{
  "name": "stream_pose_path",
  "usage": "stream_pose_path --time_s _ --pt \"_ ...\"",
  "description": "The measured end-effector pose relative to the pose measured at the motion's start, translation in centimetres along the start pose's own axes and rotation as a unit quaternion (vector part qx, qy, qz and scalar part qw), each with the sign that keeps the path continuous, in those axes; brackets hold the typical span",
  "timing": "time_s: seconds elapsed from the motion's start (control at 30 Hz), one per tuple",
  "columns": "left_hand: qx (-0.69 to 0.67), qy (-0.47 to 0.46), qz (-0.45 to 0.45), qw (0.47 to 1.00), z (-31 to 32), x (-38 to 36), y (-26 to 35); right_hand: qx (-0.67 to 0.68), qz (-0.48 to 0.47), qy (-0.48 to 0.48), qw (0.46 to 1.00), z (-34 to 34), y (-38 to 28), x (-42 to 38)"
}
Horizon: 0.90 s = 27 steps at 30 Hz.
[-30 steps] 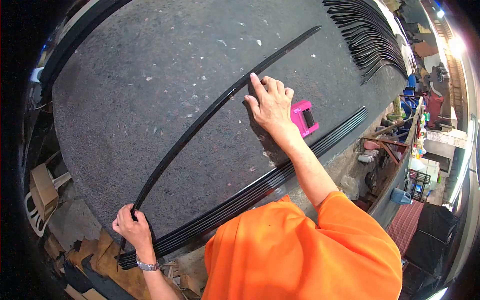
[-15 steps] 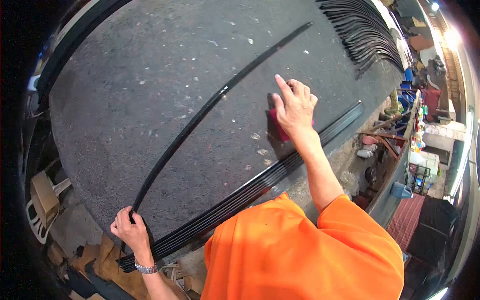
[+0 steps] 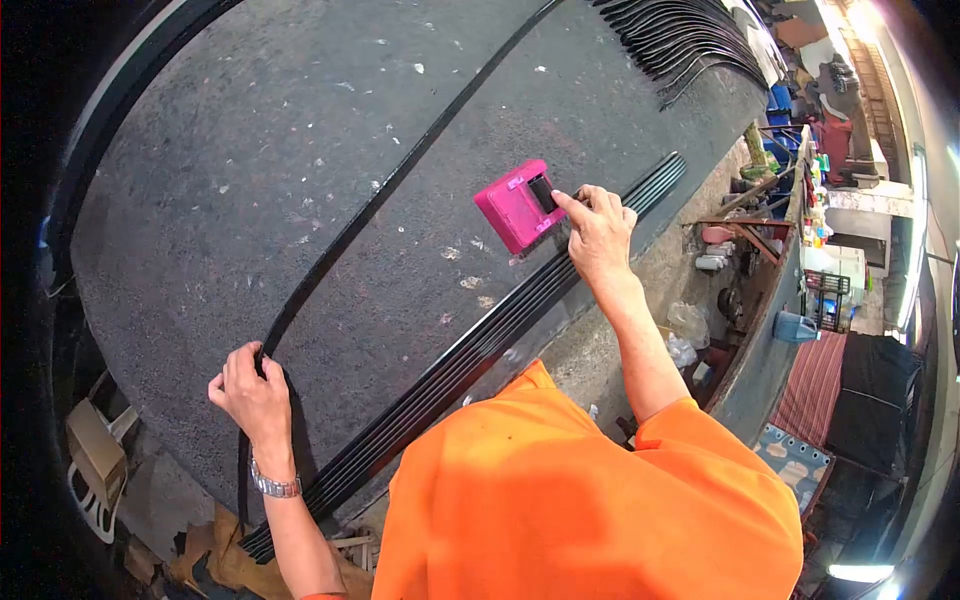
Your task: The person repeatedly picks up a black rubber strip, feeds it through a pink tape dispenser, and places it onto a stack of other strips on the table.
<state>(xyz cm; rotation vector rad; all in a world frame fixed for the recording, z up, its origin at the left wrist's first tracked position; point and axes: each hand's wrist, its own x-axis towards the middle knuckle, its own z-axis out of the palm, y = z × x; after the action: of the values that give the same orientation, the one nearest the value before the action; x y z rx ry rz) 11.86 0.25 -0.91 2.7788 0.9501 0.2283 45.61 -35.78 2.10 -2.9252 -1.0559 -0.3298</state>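
Note:
A long, narrow black strap (image 3: 400, 173) curves across the dark work surface (image 3: 250, 190). My left hand (image 3: 252, 392), with a metal watch on its wrist, pinches the strap near its lower end. A bright pink tray (image 3: 508, 218) lies to the right of the strap, with a small black block (image 3: 541, 195) in it. The thumb and forefinger of my right hand (image 3: 600, 240) close on the block's right edge; the exact grip is partly hidden. Several black straps lie side by side in a bundle (image 3: 470, 350) along the near edge.
More black straps (image 3: 685, 45) are fanned out at the far right corner. A thick dark band (image 3: 95, 150) runs along the left edge. On the right stand a blue-grey jug (image 3: 795, 327) and cluttered shelving; a cardboard box (image 3: 95, 455) sits at lower left.
My right hand has come down to the black block, and the pink tray it covered now shows. My left hand still grips the strap, and the view has shifted.

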Motion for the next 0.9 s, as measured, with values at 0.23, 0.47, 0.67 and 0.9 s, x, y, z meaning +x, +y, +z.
stream_pose_path --time_s 0.23,0.47,0.67,0.9 --pt "-0.004 0.022 -0.034 0.999 -2.0 -2.0 -1.2 0.067 -0.031 0.025 0.997 -1.0 -1.9 0.5" --pt "0.016 -0.007 -0.123 0.992 -3.8 -7.3 -5.6 0.223 -0.189 -0.109 0.950 0.2 -14.7 -0.4" --pt "0.008 0.004 -0.124 0.992 -3.7 -9.8 -4.4 0.275 -0.289 -0.138 0.907 1.0 -22.6 -0.6" --pt "0.014 0.020 -0.124 0.992 -3.2 -9.9 -4.5 0.258 -0.311 -0.119 0.907 2.0 -23.9 0.0"
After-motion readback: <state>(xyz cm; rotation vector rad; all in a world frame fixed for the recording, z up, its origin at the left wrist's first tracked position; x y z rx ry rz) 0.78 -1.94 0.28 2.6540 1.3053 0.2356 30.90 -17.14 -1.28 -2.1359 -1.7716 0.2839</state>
